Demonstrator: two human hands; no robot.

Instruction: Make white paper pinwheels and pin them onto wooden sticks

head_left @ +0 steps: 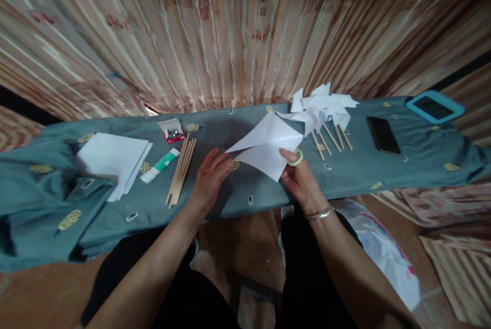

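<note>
Right grip (301,177) partly behind white paper (266,137)

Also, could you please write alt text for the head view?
A right hand holds a slit white paper sheet, the left hand at its tips, over a teal cloth. Sticks, a tube and stacked paper lie left; paper pinwheels and a phone right.

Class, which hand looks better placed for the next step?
Right, probably, if cutting follows: the right hand holds slit paper, with a pale ring, perhaps a scissor handle, at its thumb; the left hand shows no tool.
</note>
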